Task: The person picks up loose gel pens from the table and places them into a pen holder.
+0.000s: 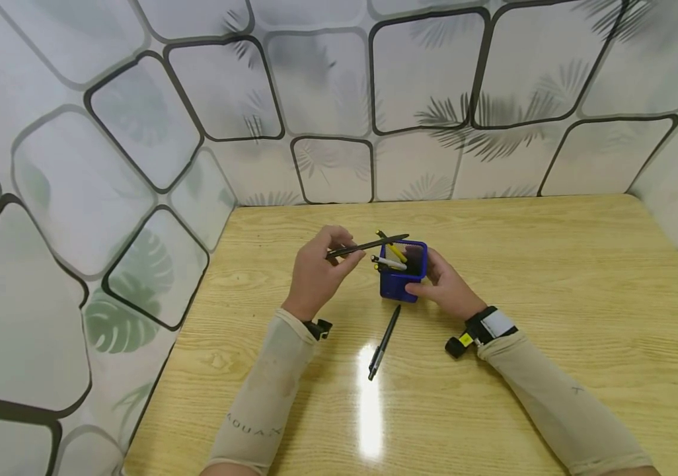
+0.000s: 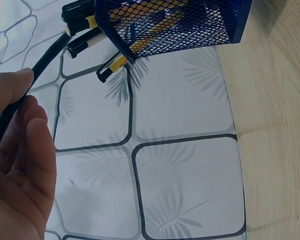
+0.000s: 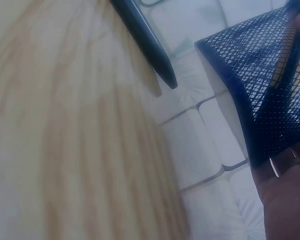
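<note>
My left hand [image 1: 318, 271] pinches a dark, slim pen [image 1: 369, 245] between thumb and fingers. The pen's far end reaches over the mouth of a blue mesh pen holder [image 1: 398, 288]. Around that holder's right side curls my right hand [image 1: 451, 291], thumb at the front; it sits tilted in the grip. Several pens, among them a yellow-and-black pen [image 1: 397, 252] and a white pen [image 1: 389, 262], lean out of its left side. Between my forearms a black pen [image 1: 384, 344] lies on the table, its dark tip also seen close in the right wrist view.
The wood-grain table [image 1: 583, 277] extends to both sides and toward me. A patterned wall covering [image 1: 333, 165] rises behind its back edge and along the left. Straps with small devices [image 1: 493, 325] sit on both wrists. A bright reflection shows on the tabletop in front.
</note>
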